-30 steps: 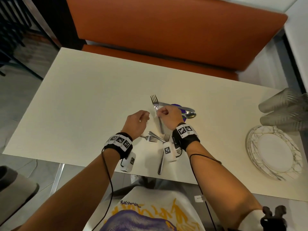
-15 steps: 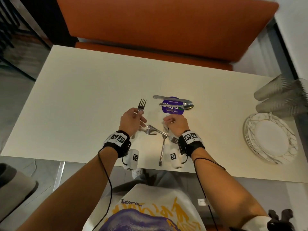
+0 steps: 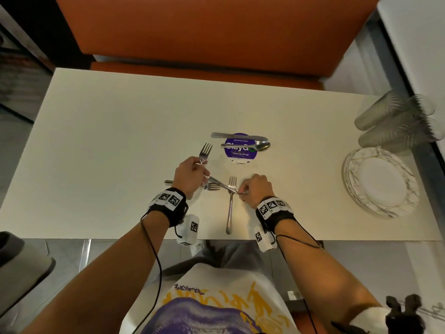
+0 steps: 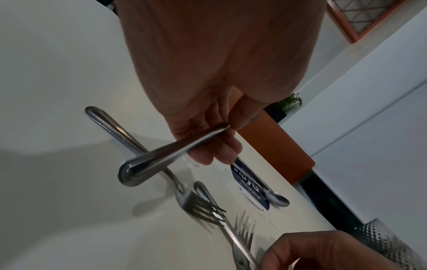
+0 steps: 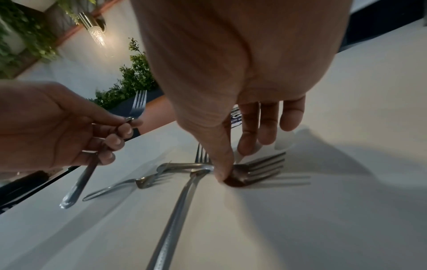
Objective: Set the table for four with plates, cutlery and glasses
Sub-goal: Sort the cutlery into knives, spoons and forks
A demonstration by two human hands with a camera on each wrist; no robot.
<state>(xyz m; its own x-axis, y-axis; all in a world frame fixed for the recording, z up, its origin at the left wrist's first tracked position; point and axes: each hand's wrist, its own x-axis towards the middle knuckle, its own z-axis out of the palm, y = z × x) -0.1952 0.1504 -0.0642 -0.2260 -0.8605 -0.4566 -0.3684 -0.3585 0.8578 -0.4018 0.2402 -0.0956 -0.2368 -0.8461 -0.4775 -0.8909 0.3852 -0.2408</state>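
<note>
Left hand has a fork in its grip, fingers curled round the neck, tines pointing toward the far edge of the desk, and the left wrist view shows its handle sticking out clear above the surface. Right hand is down on the pile, thumb and fingers pinching the head of a second fork whose tines lie flat on the desk, so both grips are narrow and loaded. That second fork runs diagonally across a third fork, which lies straight with its handle reaching the near edge. A fourth fork lies crosswise just under the left hand, handle poking out to the left. All three sit near the middle of the near edge, touching and crossing. Farther in, at the desk's centre, a knife and a spoon lie side by side over a round purple sticker. Along the right edge there's a stack of plates, and beyond them, in the far right corner, the glasses standing together. An orange bench seat runs behind the far edge.
</note>
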